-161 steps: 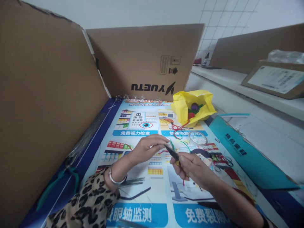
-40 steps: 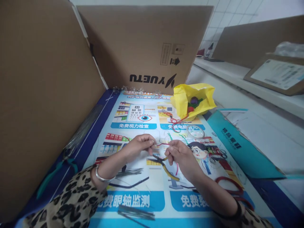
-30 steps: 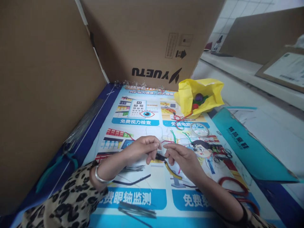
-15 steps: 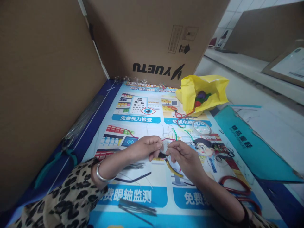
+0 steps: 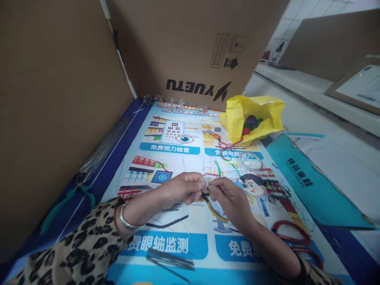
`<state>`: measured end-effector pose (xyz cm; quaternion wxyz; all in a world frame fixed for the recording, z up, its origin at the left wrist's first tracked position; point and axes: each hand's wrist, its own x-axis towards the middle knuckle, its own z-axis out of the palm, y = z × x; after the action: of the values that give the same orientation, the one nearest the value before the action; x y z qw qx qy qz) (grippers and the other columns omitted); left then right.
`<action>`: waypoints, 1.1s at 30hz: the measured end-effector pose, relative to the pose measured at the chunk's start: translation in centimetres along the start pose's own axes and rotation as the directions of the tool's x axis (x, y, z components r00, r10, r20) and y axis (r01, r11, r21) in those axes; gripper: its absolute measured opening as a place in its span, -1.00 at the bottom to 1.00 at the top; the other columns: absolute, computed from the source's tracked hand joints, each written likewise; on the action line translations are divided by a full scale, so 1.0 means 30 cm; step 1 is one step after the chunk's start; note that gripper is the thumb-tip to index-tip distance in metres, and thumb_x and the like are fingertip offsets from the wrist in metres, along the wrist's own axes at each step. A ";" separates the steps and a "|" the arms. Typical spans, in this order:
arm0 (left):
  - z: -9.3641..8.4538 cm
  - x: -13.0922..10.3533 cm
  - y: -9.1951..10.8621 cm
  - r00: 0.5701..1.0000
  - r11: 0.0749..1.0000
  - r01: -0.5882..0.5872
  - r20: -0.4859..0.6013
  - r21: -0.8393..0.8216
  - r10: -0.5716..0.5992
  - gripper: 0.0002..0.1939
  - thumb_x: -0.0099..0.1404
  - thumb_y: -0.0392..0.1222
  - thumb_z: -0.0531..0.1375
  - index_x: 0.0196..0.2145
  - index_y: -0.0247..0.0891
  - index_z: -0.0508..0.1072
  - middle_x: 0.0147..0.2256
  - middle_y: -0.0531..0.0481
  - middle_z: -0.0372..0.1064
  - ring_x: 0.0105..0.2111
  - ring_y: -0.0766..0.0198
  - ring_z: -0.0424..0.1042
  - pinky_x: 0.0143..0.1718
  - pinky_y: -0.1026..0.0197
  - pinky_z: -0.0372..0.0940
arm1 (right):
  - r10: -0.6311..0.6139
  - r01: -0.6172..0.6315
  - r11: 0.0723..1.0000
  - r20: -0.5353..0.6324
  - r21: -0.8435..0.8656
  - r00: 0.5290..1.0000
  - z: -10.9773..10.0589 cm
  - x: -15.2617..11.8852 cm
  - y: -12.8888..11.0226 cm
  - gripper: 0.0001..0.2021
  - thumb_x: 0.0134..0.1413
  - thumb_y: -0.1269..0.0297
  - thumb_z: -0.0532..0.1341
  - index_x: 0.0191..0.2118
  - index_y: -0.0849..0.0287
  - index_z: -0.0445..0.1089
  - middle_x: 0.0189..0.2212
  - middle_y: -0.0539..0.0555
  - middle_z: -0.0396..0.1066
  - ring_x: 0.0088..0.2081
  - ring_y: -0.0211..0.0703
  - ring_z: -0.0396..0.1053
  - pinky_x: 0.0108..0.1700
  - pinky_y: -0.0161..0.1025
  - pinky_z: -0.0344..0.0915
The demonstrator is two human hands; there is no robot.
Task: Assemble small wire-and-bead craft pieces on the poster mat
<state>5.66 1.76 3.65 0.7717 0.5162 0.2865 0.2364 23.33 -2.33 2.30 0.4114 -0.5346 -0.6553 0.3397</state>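
Over the middle of the printed sheet, my left hand (image 5: 192, 187) is closed in a pinch, its fingertips pressed together. My right hand (image 5: 227, 194) pinches too, with its fingertips almost meeting the left ones. Whatever they hold between them is too small and hidden to make out. Just below the fingers lies a tool with curved yellow handles (image 5: 216, 211), partly covered by the hands; its kind is not clear. Red thread (image 5: 211, 174) and green thread (image 5: 219, 168) lie just beyond the fingertips. Thin dark wires (image 5: 170, 259) are bundled nearer to me.
A yellow bag (image 5: 264, 114) with coloured balls inside stands at the back right, near a clear round dish (image 5: 251, 161). Red-handled scissors (image 5: 292, 233) lie at right, teal-handled pliers (image 5: 86, 194) at left. A cardboard wall (image 5: 178, 47) closes the back; a teal board (image 5: 314, 178) lies right.
My fingertips have drawn slightly closer together, and less of the dark part between them shows. The whole view has shifted a little; the things on the sheet lie as before.
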 end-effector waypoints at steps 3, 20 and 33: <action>-0.006 0.003 -0.002 0.999 0.998 -0.029 -0.016 0.059 0.030 -0.75 0.22 -0.05 0.07 -0.43 -0.31 0.30 -0.65 0.15 0.20 -0.72 0.51 0.07 -0.66 0.41 -0.06 | 0.007 -0.006 0.998 -0.015 0.067 1.000 -0.005 -0.001 -0.001 -0.90 0.07 0.27 0.12 -0.41 0.15 0.30 -0.60 -0.06 0.29 -0.57 -0.32 0.20 -0.47 -0.35 0.17; -0.004 0.007 -0.031 0.970 0.874 -0.151 -0.099 0.462 0.220 -0.78 0.30 -0.12 -0.01 -0.36 -0.27 0.34 -0.51 0.10 0.28 -0.55 0.45 0.23 -0.50 0.38 0.14 | 0.230 -0.463 0.566 0.409 0.681 0.883 0.007 0.005 0.002 -0.85 0.02 0.27 0.22 -0.44 0.18 0.24 -0.61 -0.08 0.29 -0.68 -0.46 0.07 -0.63 -0.42 -0.12; 0.019 0.012 -0.044 0.851 0.711 -0.203 -0.237 0.673 0.468 -0.81 0.26 -0.22 0.04 -0.33 -0.26 0.45 -0.39 0.00 0.39 -0.37 0.33 0.36 -0.30 0.30 0.24 | 0.230 -0.461 0.526 0.402 0.715 0.886 0.007 0.009 -0.004 -0.83 0.04 0.25 0.21 -0.45 0.20 0.22 -0.60 -0.09 0.25 -0.68 -0.48 -0.03 -0.64 -0.41 -0.22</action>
<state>6.41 1.14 2.51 0.4248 0.7282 0.3953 0.3649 23.06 -2.09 2.36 0.4397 -0.3659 -0.3616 0.7362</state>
